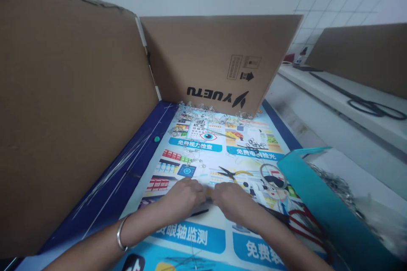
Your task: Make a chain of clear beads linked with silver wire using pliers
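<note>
My left hand (189,194) and my right hand (229,199) are closed and nearly touch over the middle of the printed sheet (219,220). Their fingers curl inward; whatever they pinch between them is too small or hidden to name. A silver bangle (120,233) is on my left wrist. Just beyond my right hand lie open pliers (235,173) with yellow handles. A red-handled tool (302,220) rests beside my right forearm, partly covered by it. Near my left hand is a short dark rod (199,212).
Clear beaded strands (203,112) lie along the back. A wire ring (273,175) is right of the pliers. The teal box (321,203) holds metal pieces and clear plastic. Cardboard panels (219,59) stand at the back and left. Thin wires (121,161) lie on the left.
</note>
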Tool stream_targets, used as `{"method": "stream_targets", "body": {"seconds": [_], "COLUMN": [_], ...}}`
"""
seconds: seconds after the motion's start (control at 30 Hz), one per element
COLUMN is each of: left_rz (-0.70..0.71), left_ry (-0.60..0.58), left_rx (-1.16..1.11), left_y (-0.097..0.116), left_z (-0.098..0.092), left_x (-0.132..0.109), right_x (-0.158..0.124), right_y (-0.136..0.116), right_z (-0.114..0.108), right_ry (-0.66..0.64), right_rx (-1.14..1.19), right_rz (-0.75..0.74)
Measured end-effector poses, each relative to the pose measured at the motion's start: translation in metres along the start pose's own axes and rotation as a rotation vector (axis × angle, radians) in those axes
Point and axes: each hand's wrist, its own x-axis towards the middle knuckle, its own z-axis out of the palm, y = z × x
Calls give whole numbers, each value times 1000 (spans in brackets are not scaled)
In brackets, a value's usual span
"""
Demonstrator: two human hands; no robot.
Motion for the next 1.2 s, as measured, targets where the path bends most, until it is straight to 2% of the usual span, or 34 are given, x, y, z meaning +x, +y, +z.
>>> {"method": "stream_targets", "body": {"seconds": [0.1, 0.33, 0.63, 0.8, 0.97, 1.07, 1.2], "left_rz": [-12, -23, -13, -5, -62, -128, -129], "left_ry": [29, -16, 7, -40, -46, -109, -170], "left_rx": [7, 2, 11, 34, -21, -157, -335], "left_y": [0, 3, 4, 3, -4, -10, -17], "left_z": [2, -2, -2, -4, -5, -9, -16], "left_x": [1, 0, -4, -3, -5, -6, -2], "right_x": [0, -1, 0, 2, 0, -1, 2], "right_y": [-1, -1, -2, 0, 4, 11, 19], "right_z": [0, 6, 8, 11, 0, -6, -5], "right_ry": [14, 29, 22, 23, 11, 13, 17], "right_rx": [1, 9, -3, -17, 188, 349, 501], "right_rz": [9, -1, -13, -2, 3, -62, -102]}}
